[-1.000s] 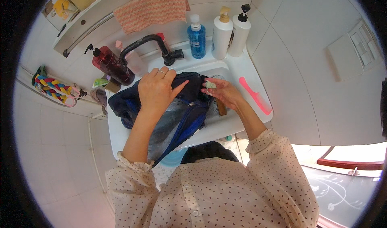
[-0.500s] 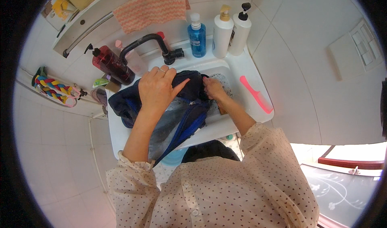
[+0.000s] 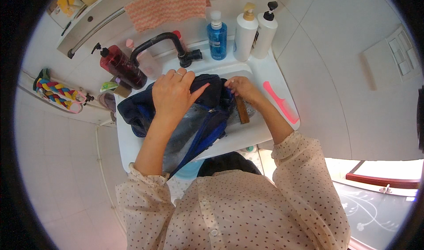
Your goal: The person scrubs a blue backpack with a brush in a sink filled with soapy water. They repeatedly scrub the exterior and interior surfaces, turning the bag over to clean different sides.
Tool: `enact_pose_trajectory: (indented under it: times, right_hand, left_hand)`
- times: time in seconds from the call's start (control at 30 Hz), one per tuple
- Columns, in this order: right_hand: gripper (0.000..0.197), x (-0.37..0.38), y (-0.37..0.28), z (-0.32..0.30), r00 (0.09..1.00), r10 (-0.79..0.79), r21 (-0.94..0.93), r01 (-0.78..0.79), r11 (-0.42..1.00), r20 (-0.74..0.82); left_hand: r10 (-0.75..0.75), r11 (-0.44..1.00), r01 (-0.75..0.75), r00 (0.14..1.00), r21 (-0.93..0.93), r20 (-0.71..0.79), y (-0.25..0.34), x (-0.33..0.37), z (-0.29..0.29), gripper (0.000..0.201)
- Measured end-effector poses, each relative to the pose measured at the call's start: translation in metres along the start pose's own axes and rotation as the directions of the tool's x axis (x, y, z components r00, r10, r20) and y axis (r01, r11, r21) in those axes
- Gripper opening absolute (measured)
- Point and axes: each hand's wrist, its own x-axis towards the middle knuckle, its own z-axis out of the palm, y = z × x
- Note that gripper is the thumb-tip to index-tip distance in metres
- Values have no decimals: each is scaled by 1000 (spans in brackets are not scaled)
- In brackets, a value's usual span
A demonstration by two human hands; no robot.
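Observation:
A wet dark blue bag (image 3: 207,91) with a zipper, bright blue trim and a grey panel lies across the white sink (image 3: 260,133). Part of it hangs over the sink's front rim. My left hand (image 3: 172,91), with a ring on one finger, is closed over the upper part of the bag, thumb stretched to the right. At the bag's right edge, my right hand (image 3: 242,89) has its fingers curled in a pinch against the dark fabric; the fingertips are partly hard to make out. Below that hand a flat wooden piece (image 3: 242,112) sticks out beside the bag, its other end hidden.
A black faucet (image 3: 184,57) arches behind the bag. Pump bottles stand along the back: dark red (image 3: 123,68), blue (image 3: 217,42) and white (image 3: 245,38). A pink comb (image 3: 281,103) rests on the right rim. An orange-striped towel (image 3: 167,9) hangs above.
My right hand has shifted slightly up and to the right along the bag's edge, uncovering more of the wooden piece. The left hand stays in place on the bag.

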Motion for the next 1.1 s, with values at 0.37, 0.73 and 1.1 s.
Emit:
enact_pose_trajectory:
  times: [0.37, 0.73, 1.1]
  right_hand:
    - [28, -6, 20, 0, 961, -271, -565, 191, 803, -60]
    - [62, 14, 202, 36, 952, 181, -465, -279, 840, -245]
    - [39, -76, -63, 12, 838, 349, -88, -345, 934, 419]
  left_hand:
    - [57, 998, -57, 998, -24, 17, 2, -25, -14, 34]
    - [103, 995, -103, 994, -3, 48, -28, -39, -18, 36]
    - [41, 995, -41, 999, -91, 3, 4, -32, -7, 33]
